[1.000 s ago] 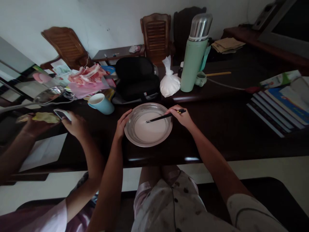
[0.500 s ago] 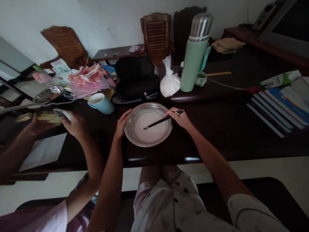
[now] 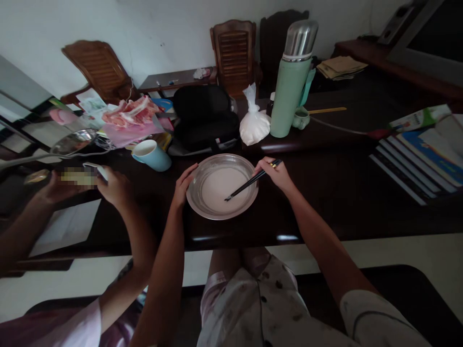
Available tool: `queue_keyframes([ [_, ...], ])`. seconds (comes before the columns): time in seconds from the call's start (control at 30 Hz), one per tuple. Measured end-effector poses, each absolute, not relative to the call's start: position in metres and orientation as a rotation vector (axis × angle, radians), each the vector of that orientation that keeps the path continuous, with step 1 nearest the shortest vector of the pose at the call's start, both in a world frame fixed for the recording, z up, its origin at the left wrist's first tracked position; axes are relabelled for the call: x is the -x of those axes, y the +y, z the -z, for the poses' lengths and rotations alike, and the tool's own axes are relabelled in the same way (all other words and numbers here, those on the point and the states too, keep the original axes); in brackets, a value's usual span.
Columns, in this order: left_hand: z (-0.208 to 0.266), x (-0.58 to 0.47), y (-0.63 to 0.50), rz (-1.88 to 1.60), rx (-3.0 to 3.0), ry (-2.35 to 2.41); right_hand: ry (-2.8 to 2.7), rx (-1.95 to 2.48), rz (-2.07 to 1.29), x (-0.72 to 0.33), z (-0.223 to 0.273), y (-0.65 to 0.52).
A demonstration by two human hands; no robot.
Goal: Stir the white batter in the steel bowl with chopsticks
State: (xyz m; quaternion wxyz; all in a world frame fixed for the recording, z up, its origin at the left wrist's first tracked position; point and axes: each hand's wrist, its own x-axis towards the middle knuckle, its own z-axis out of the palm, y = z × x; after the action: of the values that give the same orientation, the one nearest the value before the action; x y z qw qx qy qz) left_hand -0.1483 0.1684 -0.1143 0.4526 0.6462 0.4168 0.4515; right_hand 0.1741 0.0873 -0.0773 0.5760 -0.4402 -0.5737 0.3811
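Observation:
A round metal bowl (image 3: 222,215) stands on the dark table near its front edge, with a milky, pale liquid (image 3: 220,185) in it. My left hand (image 3: 183,187) steadies the bowl at its left rim, fingers along the outside and over the edge. In my right hand (image 3: 273,172), closed at the bowl's right rim, is a pair of black chopsticks (image 3: 248,183) with gold bands. They slant down to the left, their tips dipping into the liquid. Behind the bowl sits a tied clear plastic bag of white powder (image 3: 255,126).
A light blue mug (image 3: 156,156) and a black bag (image 3: 204,118) are behind to the left. A green thermos (image 3: 291,96) stands behind right, books (image 3: 415,168) lie far right. At left, another person's hands (image 3: 114,185) hold a phone-like object, blurred out.
The chopstick tips have moved right and slightly toward me through the liquid. My right hand has shifted a little to the right; my left hand and the bowl stay put.

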Motion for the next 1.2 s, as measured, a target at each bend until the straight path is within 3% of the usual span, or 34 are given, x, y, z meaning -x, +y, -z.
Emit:
queue_keyframes([
  [0.33,0.111,0.146,0.167,-1.105,-1.568,1.041,-1.411,1.087,-0.665,-0.173,0.087,0.092],
  [0.63,0.114,0.149,0.169,-1.124,-1.609,1.013,-1.330,1.065,-0.834,-0.175,0.078,0.089],
  [0.9,0.113,0.148,0.167,-1.111,-1.592,1.034,-1.464,1.125,-0.597,-0.173,0.088,0.093],
  [1.2,0.114,0.151,0.169,-1.107,-1.603,1.022,-1.270,1.088,-0.829,-0.178,0.081,0.090],
])
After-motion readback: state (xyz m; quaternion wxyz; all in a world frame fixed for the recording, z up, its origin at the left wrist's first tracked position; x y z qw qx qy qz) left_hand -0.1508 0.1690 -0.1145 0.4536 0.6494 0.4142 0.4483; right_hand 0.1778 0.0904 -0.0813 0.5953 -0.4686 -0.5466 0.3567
